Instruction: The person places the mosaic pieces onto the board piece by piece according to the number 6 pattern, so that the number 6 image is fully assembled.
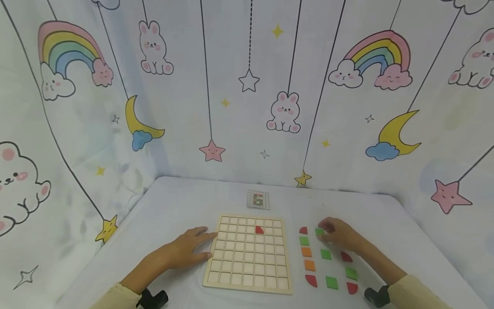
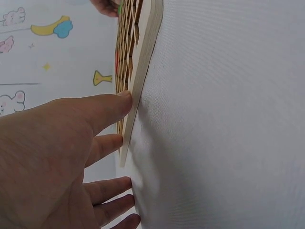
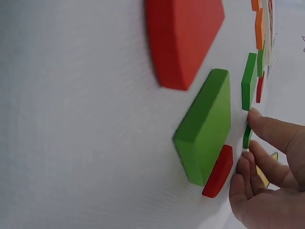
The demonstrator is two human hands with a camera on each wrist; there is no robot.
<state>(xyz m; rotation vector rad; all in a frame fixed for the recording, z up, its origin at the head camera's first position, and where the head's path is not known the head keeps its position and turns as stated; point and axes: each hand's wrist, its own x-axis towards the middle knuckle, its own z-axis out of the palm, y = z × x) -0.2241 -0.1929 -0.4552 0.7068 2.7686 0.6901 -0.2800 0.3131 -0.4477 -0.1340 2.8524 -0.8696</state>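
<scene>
A wooden grid board (image 1: pixel 248 268) lies on the white table, with a red quarter-round tile (image 1: pixel 259 230) in one of its upper cells. My left hand (image 1: pixel 187 249) rests at the board's left edge, its fingers stretched out. In the left wrist view, the thumb and a finger touch the board's rim (image 2: pixel 145 52). To the right of the board, my right hand (image 1: pixel 341 234) pinches a green square tile (image 1: pixel 319 231) between thumb and fingers. That tile (image 3: pixel 247 136) shows low at the tabletop in the right wrist view, partly hidden by the fingertips.
Loose tiles lie in columns right of the board: orange squares (image 1: pixel 306 252), green squares (image 1: pixel 332 282) and red quarter-rounds (image 1: pixel 311 280). Some lie beneath the right forearm. Behind the board is a small card (image 1: pixel 257 200) with a gridded coloured pattern. A printed curtain (image 1: pixel 247 111) hangs behind the table.
</scene>
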